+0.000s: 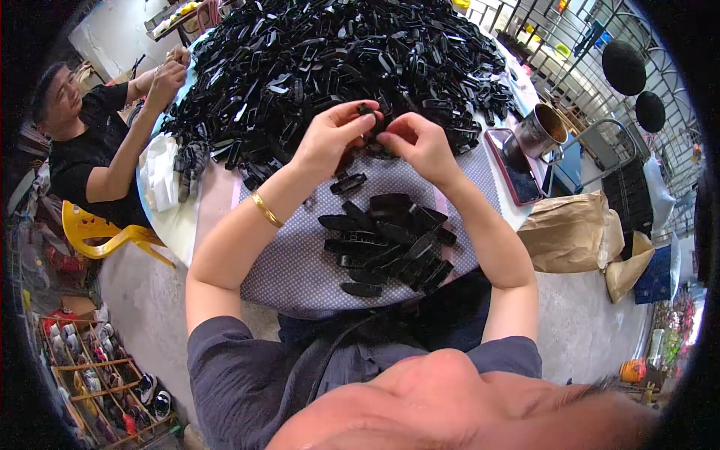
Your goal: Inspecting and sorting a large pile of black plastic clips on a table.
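My left hand (pixel 335 136), a gold bangle at its wrist, pinches a small black plastic piece (pixel 367 112) between thumb and fingers. Curled in from the other side, my right hand (pixel 422 148) has its thumb and fingertips closed at the lower part of the same piece. The piece's exact kind is hard to make out against the dark heap behind it. Below my hands, several elongated black plastic pieces (pixel 390 244) lie loosely piled on the patterned cloth (pixel 289 262). One single black piece (pixel 348 183) lies apart, closer to my left wrist.
A large heap of black plastic pieces (pixel 330 60) covers the table's far part. At right stand a metal mug (pixel 541 129) and a red-edged tablet (pixel 512 166). Another person (pixel 94 142) works at left by a yellow chair (pixel 97 232). Brown paper bags (pixel 574 232) stand right of the table.
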Action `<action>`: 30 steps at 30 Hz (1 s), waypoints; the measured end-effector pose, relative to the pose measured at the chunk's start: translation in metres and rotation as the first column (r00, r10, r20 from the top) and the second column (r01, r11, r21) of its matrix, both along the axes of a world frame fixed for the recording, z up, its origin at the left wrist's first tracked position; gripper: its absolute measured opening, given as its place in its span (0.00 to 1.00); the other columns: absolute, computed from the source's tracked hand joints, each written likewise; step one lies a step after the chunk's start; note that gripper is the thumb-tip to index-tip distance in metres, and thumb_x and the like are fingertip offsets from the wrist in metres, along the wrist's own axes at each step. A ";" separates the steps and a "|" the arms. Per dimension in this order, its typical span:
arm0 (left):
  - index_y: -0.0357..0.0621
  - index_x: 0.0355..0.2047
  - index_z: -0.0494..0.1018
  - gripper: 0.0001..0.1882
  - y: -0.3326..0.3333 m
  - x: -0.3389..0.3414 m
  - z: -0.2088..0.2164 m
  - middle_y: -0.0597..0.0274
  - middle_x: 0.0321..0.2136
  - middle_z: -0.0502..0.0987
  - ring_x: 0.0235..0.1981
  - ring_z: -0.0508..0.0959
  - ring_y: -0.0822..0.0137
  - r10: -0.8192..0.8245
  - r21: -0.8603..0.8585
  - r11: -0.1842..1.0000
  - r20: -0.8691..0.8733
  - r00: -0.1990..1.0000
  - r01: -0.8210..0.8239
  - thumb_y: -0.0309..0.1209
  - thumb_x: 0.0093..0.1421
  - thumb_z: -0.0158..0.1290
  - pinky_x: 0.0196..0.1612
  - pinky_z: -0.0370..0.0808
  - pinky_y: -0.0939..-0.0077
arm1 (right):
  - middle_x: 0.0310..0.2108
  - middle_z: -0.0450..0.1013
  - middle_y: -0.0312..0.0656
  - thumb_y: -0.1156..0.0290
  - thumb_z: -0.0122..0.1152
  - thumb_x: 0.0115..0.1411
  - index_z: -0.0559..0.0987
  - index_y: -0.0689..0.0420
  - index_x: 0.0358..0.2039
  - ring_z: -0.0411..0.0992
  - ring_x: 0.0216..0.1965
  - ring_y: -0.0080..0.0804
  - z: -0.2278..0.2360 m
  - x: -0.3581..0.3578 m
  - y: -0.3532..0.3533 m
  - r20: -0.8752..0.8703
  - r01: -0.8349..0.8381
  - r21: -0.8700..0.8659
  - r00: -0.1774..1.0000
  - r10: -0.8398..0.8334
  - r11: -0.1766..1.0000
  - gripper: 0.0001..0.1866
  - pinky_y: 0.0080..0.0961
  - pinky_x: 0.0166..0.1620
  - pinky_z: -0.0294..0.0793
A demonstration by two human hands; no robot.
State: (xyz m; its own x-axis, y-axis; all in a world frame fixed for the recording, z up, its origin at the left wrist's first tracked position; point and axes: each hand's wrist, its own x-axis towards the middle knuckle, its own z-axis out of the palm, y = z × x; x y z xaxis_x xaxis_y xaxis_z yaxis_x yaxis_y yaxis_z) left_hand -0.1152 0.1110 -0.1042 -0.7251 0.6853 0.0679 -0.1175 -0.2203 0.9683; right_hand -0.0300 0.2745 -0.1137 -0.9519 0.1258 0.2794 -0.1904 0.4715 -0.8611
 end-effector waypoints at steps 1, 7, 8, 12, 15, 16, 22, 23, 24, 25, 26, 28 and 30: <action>0.40 0.45 0.72 0.14 -0.002 -0.003 0.003 0.69 0.35 0.76 0.29 0.70 0.81 0.010 -0.070 0.997 -0.090 0.996 -0.016 0.29 0.58 0.51 0.33 0.67 0.88 | 0.30 0.74 0.38 0.73 0.63 0.51 0.75 0.59 0.36 0.72 0.29 0.24 0.003 0.002 0.001 0.042 0.024 0.277 0.998 -0.037 0.960 0.12 0.22 0.32 0.72; 0.40 0.46 0.71 0.15 -0.003 -0.005 0.006 0.68 0.35 0.75 0.30 0.68 0.80 0.009 -0.090 0.996 -0.181 0.984 -0.026 0.28 0.59 0.50 0.36 0.67 0.86 | 0.29 0.74 0.45 0.73 0.61 0.46 0.74 0.57 0.36 0.72 0.33 0.41 -0.010 0.002 -0.002 -0.120 0.051 0.658 0.992 0.039 0.751 0.14 0.32 0.39 0.72; 0.40 0.47 0.71 0.15 -0.002 -0.005 0.006 0.68 0.34 0.75 0.29 0.68 0.80 0.022 -0.090 0.995 -0.228 0.974 -0.044 0.28 0.58 0.50 0.35 0.67 0.86 | 0.29 0.74 0.45 0.74 0.61 0.46 0.74 0.57 0.37 0.73 0.33 0.40 -0.010 0.002 -0.001 -0.113 0.057 0.634 0.993 0.019 0.771 0.15 0.30 0.38 0.72; 0.38 0.46 0.71 0.16 -0.002 -0.006 0.003 0.66 0.33 0.75 0.31 0.69 0.79 -0.004 -0.121 0.992 -0.279 0.960 -0.030 0.26 0.57 0.52 0.37 0.68 0.85 | 0.24 0.68 0.34 0.83 0.50 0.45 0.69 0.57 0.49 0.65 0.21 0.18 0.004 -0.003 0.016 -0.128 0.041 0.135 0.991 -0.023 0.990 0.26 0.16 0.26 0.66; 0.36 0.44 0.72 0.17 0.002 0.005 0.005 0.62 0.35 0.76 0.36 0.73 0.75 0.049 -0.140 0.983 -0.433 0.900 -0.121 0.21 0.53 0.55 0.43 0.70 0.81 | 0.27 0.69 0.33 0.82 0.50 0.50 0.70 0.60 0.48 0.66 0.21 0.16 0.018 0.002 0.014 -0.003 -0.046 -0.435 0.999 0.050 0.899 0.22 0.11 0.24 0.67; 0.36 0.44 0.72 0.17 0.002 0.008 0.005 0.62 0.35 0.76 0.36 0.73 0.75 0.049 -0.138 0.983 -0.434 0.900 -0.120 0.21 0.53 0.55 0.43 0.70 0.81 | 0.27 0.69 0.33 0.82 0.50 0.50 0.70 0.60 0.48 0.66 0.21 0.16 0.018 0.003 0.013 -0.004 -0.046 -0.434 0.999 0.050 0.900 0.22 0.11 0.24 0.67; 0.36 0.43 0.73 0.16 0.003 0.014 0.002 0.60 0.34 0.78 0.36 0.76 0.75 0.093 -0.131 0.976 -0.475 0.875 -0.175 0.20 0.53 0.54 0.41 0.73 0.83 | 0.31 0.73 0.39 0.73 0.60 0.55 0.74 0.62 0.39 0.75 0.29 0.27 0.010 0.003 0.004 0.054 -0.031 -0.775 0.992 0.116 0.631 0.12 0.21 0.32 0.78; 0.36 0.43 0.73 0.16 0.002 0.013 0.001 0.60 0.34 0.78 0.36 0.76 0.75 0.095 -0.131 0.975 -0.476 0.874 -0.177 0.20 0.53 0.54 0.41 0.73 0.83 | 0.31 0.73 0.40 0.71 0.60 0.56 0.74 0.63 0.38 0.75 0.30 0.28 0.010 0.002 0.004 0.072 -0.019 -0.759 0.991 0.113 0.650 0.12 0.22 0.32 0.78; 0.36 0.44 0.73 0.16 0.002 0.010 -0.001 0.61 0.34 0.78 0.36 0.76 0.75 0.095 -0.108 0.980 -0.475 0.875 -0.166 0.19 0.53 0.54 0.40 0.73 0.84 | 0.31 0.73 0.40 0.71 0.60 0.56 0.74 0.63 0.38 0.75 0.30 0.28 0.010 0.002 0.004 0.071 -0.020 -0.759 0.991 0.114 0.651 0.12 0.22 0.32 0.78; 0.37 0.44 0.73 0.16 0.001 0.009 -0.001 0.61 0.34 0.78 0.35 0.76 0.76 0.096 -0.086 0.984 -0.474 0.875 -0.154 0.19 0.53 0.54 0.40 0.73 0.84 | 0.30 0.74 0.40 0.70 0.59 0.56 0.74 0.63 0.38 0.75 0.29 0.28 0.010 0.002 0.003 0.107 -0.003 -0.740 0.987 0.121 0.673 0.12 0.22 0.31 0.78; 0.37 0.44 0.73 0.16 0.001 0.009 -0.001 0.61 0.34 0.78 0.35 0.76 0.76 0.096 -0.086 0.984 -0.474 0.875 -0.155 0.19 0.53 0.54 0.40 0.73 0.84 | 0.30 0.74 0.41 0.70 0.59 0.57 0.73 0.63 0.38 0.75 0.28 0.28 0.010 0.003 0.004 0.143 0.015 -0.719 0.982 0.126 0.694 0.11 0.21 0.31 0.78; 0.38 0.46 0.72 0.17 0.001 0.009 0.000 0.61 0.33 0.78 0.35 0.76 0.75 0.070 -0.120 0.982 -0.480 0.875 -0.145 0.19 0.53 0.53 0.40 0.73 0.84 | 0.30 0.74 0.41 0.70 0.59 0.57 0.73 0.63 0.37 0.75 0.28 0.27 0.010 0.002 0.002 0.131 0.010 -0.664 0.986 0.103 0.748 0.11 0.21 0.30 0.77; 0.37 0.46 0.72 0.17 0.002 0.009 -0.001 0.61 0.35 0.77 0.35 0.76 0.75 0.061 -0.122 0.985 -0.419 0.906 -0.122 0.20 0.54 0.53 0.40 0.73 0.84 | 0.29 0.74 0.41 0.70 0.58 0.57 0.74 0.63 0.37 0.75 0.27 0.26 0.009 0.002 0.000 0.117 0.006 -0.604 0.990 0.082 0.797 0.11 0.20 0.29 0.77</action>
